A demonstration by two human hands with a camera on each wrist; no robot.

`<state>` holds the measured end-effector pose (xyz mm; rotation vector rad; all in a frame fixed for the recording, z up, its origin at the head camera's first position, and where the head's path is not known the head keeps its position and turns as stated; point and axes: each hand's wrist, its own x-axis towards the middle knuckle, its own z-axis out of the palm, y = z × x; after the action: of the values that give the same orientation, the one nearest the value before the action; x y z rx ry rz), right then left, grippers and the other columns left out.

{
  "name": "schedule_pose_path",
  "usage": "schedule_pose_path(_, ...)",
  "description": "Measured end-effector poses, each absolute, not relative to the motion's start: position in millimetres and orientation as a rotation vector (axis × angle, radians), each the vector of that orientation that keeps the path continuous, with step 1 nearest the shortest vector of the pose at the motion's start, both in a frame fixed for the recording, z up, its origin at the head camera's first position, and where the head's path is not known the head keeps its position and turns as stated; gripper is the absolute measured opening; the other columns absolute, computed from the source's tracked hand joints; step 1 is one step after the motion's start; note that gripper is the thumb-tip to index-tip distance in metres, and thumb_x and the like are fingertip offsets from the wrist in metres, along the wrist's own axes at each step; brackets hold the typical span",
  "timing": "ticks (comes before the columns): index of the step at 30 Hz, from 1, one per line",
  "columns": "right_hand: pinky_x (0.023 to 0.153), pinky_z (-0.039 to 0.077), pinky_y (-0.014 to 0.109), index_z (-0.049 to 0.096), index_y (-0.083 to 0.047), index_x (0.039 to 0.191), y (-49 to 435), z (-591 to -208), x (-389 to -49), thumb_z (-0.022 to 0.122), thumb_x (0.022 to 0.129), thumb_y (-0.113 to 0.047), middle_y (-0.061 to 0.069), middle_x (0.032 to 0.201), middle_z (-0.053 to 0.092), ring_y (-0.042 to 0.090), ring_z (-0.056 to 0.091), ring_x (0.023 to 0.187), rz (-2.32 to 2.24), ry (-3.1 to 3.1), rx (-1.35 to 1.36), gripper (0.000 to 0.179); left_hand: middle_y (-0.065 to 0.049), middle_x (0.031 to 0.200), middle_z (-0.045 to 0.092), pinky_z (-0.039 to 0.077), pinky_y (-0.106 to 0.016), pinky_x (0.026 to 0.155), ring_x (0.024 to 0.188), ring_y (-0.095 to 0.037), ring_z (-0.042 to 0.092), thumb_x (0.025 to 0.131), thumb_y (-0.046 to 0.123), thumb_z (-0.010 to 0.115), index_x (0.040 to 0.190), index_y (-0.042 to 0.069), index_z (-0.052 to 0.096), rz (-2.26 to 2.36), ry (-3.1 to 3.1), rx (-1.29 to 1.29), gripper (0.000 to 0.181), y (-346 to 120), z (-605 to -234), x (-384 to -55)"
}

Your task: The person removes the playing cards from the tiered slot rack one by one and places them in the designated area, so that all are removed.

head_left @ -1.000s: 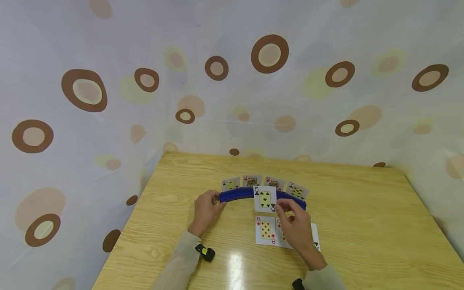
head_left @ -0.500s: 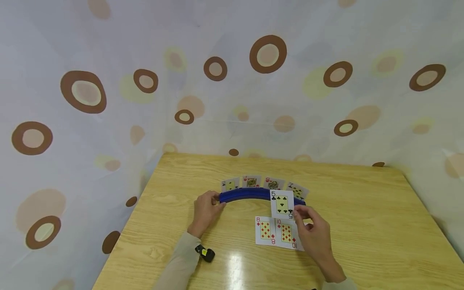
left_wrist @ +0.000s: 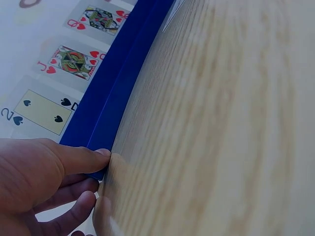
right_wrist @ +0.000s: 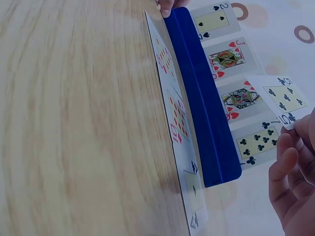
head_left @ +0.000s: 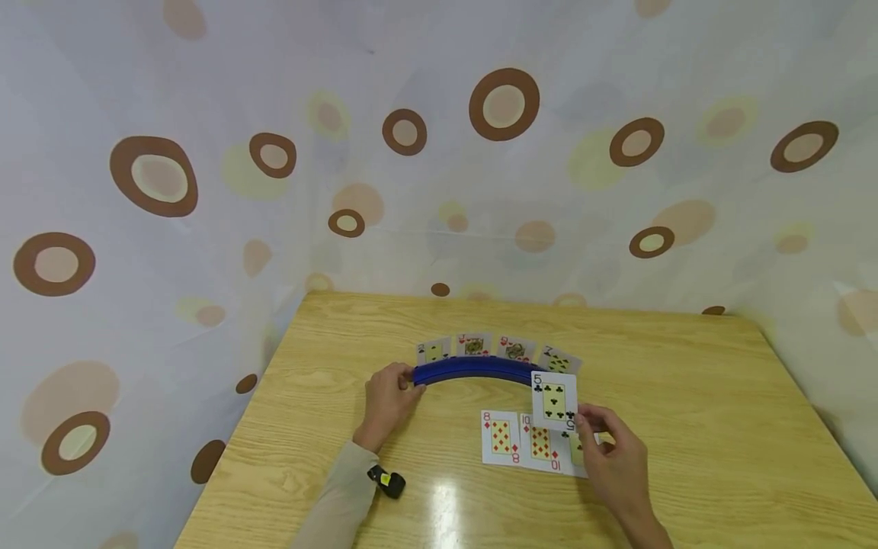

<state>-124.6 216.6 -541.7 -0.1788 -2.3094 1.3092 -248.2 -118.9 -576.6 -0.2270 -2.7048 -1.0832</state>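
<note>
My left hand [head_left: 387,404] grips the left end of a curved blue card holder [head_left: 473,367], its thumb on the front in the left wrist view. Upright in the holder stand the two of spades [left_wrist: 44,112], jack of hearts [left_wrist: 74,62], queen of hearts [left_wrist: 98,20] and seven of clubs [right_wrist: 257,142]. With thumb and fingers, my right hand [head_left: 617,457] pinches the five of clubs [head_left: 554,400] at its lower right corner. That card is held in the air, face toward me, over the holder's right end in the head view.
Face up on the wooden table [head_left: 720,427] in front of the holder lie the eight of diamonds [head_left: 501,438], the ten of diamonds [head_left: 540,446] and a third card [head_left: 576,463] partly covered by my right hand. A patterned cloth [head_left: 439,175] surrounds the table.
My right hand has carried the five of clubs to the right and a little nearer me, from the holder's middle to its right end. My left hand stays on the holder.
</note>
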Motion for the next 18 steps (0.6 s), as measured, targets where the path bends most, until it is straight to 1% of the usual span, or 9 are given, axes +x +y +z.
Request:
schedule_pose_path(4,0.061,0.050,0.014,0.078,-0.003,0.112,225,-542,-120,0.074,0.100,0.002,0.012,0.098,0.079,-0.009,0.062,0.085,1.308,-2.304,-0.214,0.014,-0.006,0.091,0.080,0.043,-0.032,0.076,0.075,-0.011,0.058,0.089,0.014,0.091,0.106,0.005,0.082,-1.076,-2.708,-0.230,0.021,-119,-577,-248)
schedule_pose_path(6,0.061,0.050,0.014,0.079,-0.004,0.113,231,-543,-119,0.074,0.101,0.000,0.008,0.097,0.079,-0.010,0.062,0.085,1.296,-2.297,-0.235,0.014,-0.006,0.092,0.080,0.044,-0.033,0.077,0.075,-0.011,0.060,0.089,0.014,0.091,0.106,0.005,0.082,-1.076,-2.709,-0.227,0.021,-119,-576,-247)
schedule_pose_path(9,0.060,0.049,0.012,0.079,-0.005,0.115,242,-545,-121,0.075,0.101,-0.002,-0.006,0.094,0.076,-0.012,0.061,0.085,1.287,-2.280,-0.275,0.015,-0.007,0.093,0.081,0.046,-0.034,0.077,0.076,-0.012,0.062,0.089,0.014,0.091,0.107,0.004,0.082,-1.070,-2.707,-0.229,0.022,-119,-576,-247)
schedule_pose_path(11,0.060,0.048,0.011,0.080,-0.006,0.115,248,-545,-121,0.076,0.101,-0.003,-0.017,0.092,0.072,-0.013,0.060,0.084,1.279,-2.272,-0.307,0.015,-0.007,0.093,0.081,0.047,-0.035,0.078,0.077,-0.012,0.062,0.090,0.014,0.090,0.107,0.004,0.082,-1.069,-2.708,-0.232,0.022,-119,-576,-247)
schedule_pose_path(13,0.060,0.048,0.011,0.080,-0.006,0.115,254,-546,-120,0.076,0.101,-0.003,-0.025,0.090,0.068,-0.013,0.060,0.083,1.276,-2.266,-0.334,0.016,-0.007,0.094,0.081,0.047,-0.035,0.078,0.077,-0.012,0.063,0.090,0.015,0.090,0.108,0.004,0.082,-1.068,-2.711,-0.235,0.022,-119,-576,-247)
schedule_pose_path(18,0.063,0.048,0.010,0.079,-0.004,0.116,265,-548,-116,0.075,0.101,-0.004,-0.029,0.091,0.067,-0.014,0.059,0.083,1.242,-2.277,-0.391,0.016,-0.007,0.094,0.081,0.048,-0.035,0.078,0.077,-0.013,0.064,0.090,0.015,0.090,0.108,0.004,0.082,-1.079,-2.706,-0.237,0.022,-120,-577,-248)
